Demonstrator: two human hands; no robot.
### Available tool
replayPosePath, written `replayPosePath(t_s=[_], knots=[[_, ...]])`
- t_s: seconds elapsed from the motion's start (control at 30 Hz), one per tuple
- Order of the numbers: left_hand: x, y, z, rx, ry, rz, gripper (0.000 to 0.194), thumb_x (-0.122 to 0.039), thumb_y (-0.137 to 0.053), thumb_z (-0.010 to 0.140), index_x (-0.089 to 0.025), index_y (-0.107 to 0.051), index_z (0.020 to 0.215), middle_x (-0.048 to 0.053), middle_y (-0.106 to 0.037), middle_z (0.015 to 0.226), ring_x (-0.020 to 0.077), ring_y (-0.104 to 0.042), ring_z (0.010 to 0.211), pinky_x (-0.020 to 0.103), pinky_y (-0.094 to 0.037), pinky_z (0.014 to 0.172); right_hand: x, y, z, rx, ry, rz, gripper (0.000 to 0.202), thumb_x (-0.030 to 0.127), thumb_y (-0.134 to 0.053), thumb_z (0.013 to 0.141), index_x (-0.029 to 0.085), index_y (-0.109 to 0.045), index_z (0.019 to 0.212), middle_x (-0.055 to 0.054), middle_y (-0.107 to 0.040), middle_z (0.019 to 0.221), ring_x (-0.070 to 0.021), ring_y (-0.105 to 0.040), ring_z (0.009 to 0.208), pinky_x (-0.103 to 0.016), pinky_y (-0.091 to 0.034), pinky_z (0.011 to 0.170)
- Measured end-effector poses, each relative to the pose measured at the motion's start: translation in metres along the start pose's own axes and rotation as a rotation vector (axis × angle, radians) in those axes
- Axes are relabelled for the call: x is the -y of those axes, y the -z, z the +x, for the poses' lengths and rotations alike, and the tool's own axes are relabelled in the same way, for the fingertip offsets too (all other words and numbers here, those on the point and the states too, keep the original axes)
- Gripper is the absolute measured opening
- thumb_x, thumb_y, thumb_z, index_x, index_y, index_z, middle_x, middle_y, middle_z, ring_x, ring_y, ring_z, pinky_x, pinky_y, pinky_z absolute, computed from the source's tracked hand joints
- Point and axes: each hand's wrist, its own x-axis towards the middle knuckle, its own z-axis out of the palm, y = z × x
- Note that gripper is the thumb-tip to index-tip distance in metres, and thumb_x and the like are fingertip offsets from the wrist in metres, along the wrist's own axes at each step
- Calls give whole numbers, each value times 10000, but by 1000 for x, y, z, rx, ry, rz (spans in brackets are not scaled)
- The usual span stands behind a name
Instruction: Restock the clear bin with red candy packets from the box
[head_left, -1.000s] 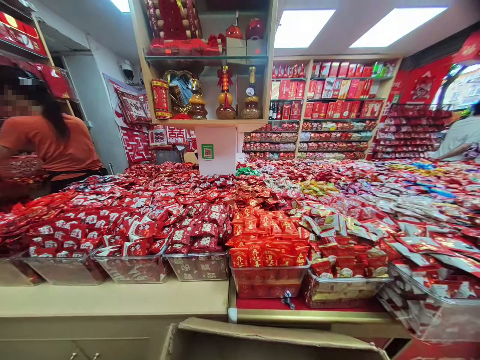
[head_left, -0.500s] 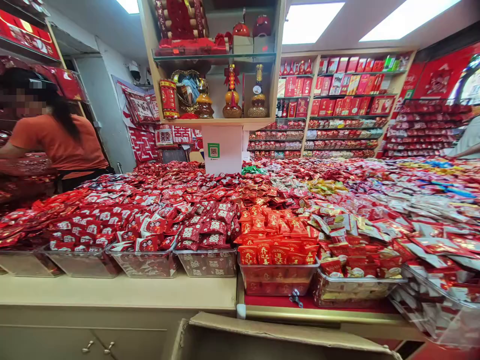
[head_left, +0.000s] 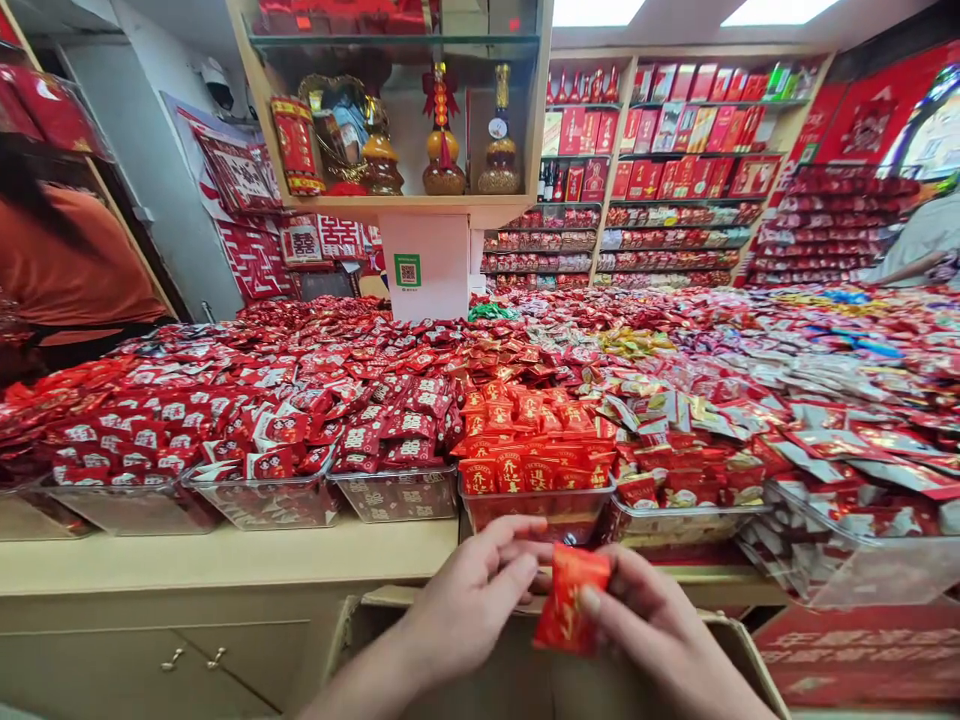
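Note:
Between the thumb and fingers of my right hand (head_left: pixel 649 620) is a small red packet (head_left: pixel 574 598) with gold print, held upright over an open cardboard box (head_left: pixel 360 650). My left hand (head_left: pixel 480 590) is just left of the packet, its fingers stretched towards it and apart, with nothing seen in them. Beyond both hands stands a clear plastic bin (head_left: pixel 536 510), heaped with similar red and gold packets (head_left: pixel 525 470).
More clear bins (head_left: pixel 262 505) of wrapped packets line the counter edge (head_left: pixel 300 555). A display cabinet (head_left: pixel 397 205) with bottles hangs above the heaps. Shelves (head_left: pixel 667 150) of red boxes stand at the back. A person in an orange top (head_left: pixel 82 260) is at far left, another person's sleeve (head_left: pixel 919 235) at far right.
Both my hands have come into view, the right one holding a red packet. The view has tilted down and shifted a little, and the person in orange has moved towards the left edge.

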Motion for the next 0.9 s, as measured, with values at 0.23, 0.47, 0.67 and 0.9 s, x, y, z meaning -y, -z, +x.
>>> replayPosePath(t_s=[0.23,0.47,0.67,0.9], knots=[[3,0,44,47,-33,-45,346,-334,-639,696,-102,-595,948,43,-657,714,115,-588,626,222,-450,596,5,1,37,-123,9,303,301,455,-587,717,181,-474,666,42,-531,488,-75,-446,441,-194,-344,448],[16,11,45,51,46,-187,377,-333,-649,691,-110,-562,982,76,-661,845,132,-607,722,253,-465,679,-3,1,42,-161,15,277,292,441,-602,704,156,-561,655,31,-522,513,-89,-467,493,-210,-372,483],[13,16,49,-17,53,55,477,-287,-723,601,-130,-523,1004,19,-615,718,111,-569,634,247,-437,630,-3,4,36,-228,40,331,236,380,-653,680,172,-606,781,13,-572,669,-75,-439,552,-191,-359,497],[7,0,50,19,39,205,419,-252,-703,601,-150,-540,973,-19,-575,673,88,-520,600,226,-396,598,-14,11,31,-150,-37,435,290,419,-668,649,158,-585,745,6,-542,610,-83,-439,513,-194,-363,451]])
